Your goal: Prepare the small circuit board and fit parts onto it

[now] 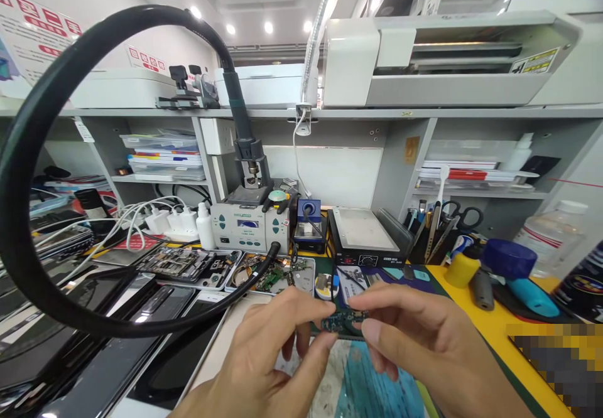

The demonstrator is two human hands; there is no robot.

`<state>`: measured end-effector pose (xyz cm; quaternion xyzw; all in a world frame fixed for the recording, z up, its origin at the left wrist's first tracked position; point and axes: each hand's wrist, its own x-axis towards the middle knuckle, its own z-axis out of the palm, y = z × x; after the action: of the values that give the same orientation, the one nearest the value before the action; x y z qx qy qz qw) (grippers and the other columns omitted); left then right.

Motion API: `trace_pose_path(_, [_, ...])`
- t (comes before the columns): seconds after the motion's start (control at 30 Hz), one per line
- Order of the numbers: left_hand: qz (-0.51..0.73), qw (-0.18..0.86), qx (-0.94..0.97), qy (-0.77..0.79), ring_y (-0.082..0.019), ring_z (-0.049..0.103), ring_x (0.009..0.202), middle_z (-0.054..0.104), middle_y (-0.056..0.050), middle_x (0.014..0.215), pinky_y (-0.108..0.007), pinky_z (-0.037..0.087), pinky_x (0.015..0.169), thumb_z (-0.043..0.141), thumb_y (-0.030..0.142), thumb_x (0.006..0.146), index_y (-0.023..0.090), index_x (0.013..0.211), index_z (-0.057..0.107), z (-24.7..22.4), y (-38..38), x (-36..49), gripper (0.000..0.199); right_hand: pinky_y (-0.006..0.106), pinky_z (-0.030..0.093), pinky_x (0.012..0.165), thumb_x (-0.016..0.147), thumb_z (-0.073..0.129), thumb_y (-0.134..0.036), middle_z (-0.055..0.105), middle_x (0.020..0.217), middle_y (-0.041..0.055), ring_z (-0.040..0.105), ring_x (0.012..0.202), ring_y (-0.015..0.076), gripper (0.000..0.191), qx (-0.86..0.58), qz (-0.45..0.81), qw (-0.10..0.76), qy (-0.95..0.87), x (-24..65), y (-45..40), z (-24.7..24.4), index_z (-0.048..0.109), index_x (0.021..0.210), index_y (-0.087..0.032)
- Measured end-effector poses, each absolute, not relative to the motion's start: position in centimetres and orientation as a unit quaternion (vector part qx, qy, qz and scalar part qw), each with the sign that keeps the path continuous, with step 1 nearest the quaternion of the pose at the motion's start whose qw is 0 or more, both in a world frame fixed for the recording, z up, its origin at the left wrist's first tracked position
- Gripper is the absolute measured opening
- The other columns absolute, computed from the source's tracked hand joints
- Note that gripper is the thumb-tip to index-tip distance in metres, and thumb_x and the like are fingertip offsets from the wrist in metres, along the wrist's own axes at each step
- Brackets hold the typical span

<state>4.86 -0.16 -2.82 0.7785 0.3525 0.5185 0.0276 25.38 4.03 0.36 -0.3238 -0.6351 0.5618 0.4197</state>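
Note:
A small dark circuit board [343, 321] is held up in front of me, between my two hands. My left hand [277, 342] pinches its left end between thumb and fingers. At the other end, the thumb and fingertips of my right hand [419, 336] grip the board's right side. Tiny parts show along the board's face, too small to tell apart. Below the hands lies a work mat [377, 386] with a worn grey patch and a blue patch. Fingers hide both ends of the board.
A hot-air rework station [247, 226] stands behind, its thick black hose [28, 248] looping across the left. To its right are a soldering iron stand [308, 233] and a heating plate [365, 233]. Phones [122, 349] and a tray of boards [277, 270] lie left; bottles and tools stand right.

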Motion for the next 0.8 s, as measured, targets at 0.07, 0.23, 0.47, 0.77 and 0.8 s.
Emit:
trace_pose_path(0.07, [0.519,0.029,0.779,0.351,-0.011,0.058,0.059,0.061,0.000,0.077,-0.025,0.048,0.058,0.060,0.002,0.090,0.019,0.122,0.057,-2.81,-0.13,4.90,0.036,0.024,0.045,0.051,0.085,0.077,-0.034,0.059,0.062,-0.0009,0.054,0.054,0.0131,0.017,-0.317,0.564,0.413,-0.641,25.55,4.17,0.12,0.081,0.097,-0.022])
trace_pose_path(0.23, [0.535,0.013,0.774,0.340,-0.012,0.057,0.058,0.060,0.000,0.074,-0.024,0.048,0.055,0.060,0.003,0.089,0.016,0.118,0.059,-2.64,-0.08,5.04,0.032,0.025,0.043,0.051,0.079,0.082,-0.037,0.061,0.062,-0.0003,0.053,0.054,0.0134,0.023,-0.343,0.579,0.424,-0.606,25.21,3.66,0.46,0.081,0.095,-0.020])
trace_pose_path(0.47, [0.536,0.008,0.771,0.343,-0.012,0.057,0.057,0.061,-0.001,0.073,-0.024,0.049,0.054,0.060,0.004,0.089,0.015,0.117,0.060,-2.44,0.11,5.20,0.030,0.026,0.043,0.051,0.074,0.086,-0.036,0.062,0.060,-0.0005,0.054,0.053,0.0132,0.026,-0.359,0.582,0.431,-0.589,25.02,3.45,0.76,0.080,0.093,-0.019])
trace_pose_path(0.77, [0.528,0.020,0.774,0.350,-0.012,0.059,0.058,0.062,-0.001,0.075,-0.025,0.050,0.056,0.060,0.004,0.091,0.017,0.122,0.059,-2.82,-0.03,4.90,0.034,0.027,0.042,0.051,0.078,0.084,-0.039,0.061,0.061,0.0003,0.053,0.053,0.0139,0.027,-0.343,0.579,0.430,-0.602,25.22,3.71,0.47,0.081,0.094,-0.019])
trace_pose_path(0.8, [0.528,0.019,0.774,0.350,-0.012,0.059,0.058,0.062,-0.001,0.075,-0.025,0.050,0.055,0.059,0.004,0.090,0.016,0.122,0.059,-2.77,-0.01,4.89,0.033,0.027,0.042,0.051,0.077,0.084,-0.039,0.061,0.060,0.0000,0.053,0.053,0.0140,0.027,-0.349,0.578,0.434,-0.596,25.14,3.58,0.57,0.081,0.093,-0.019])
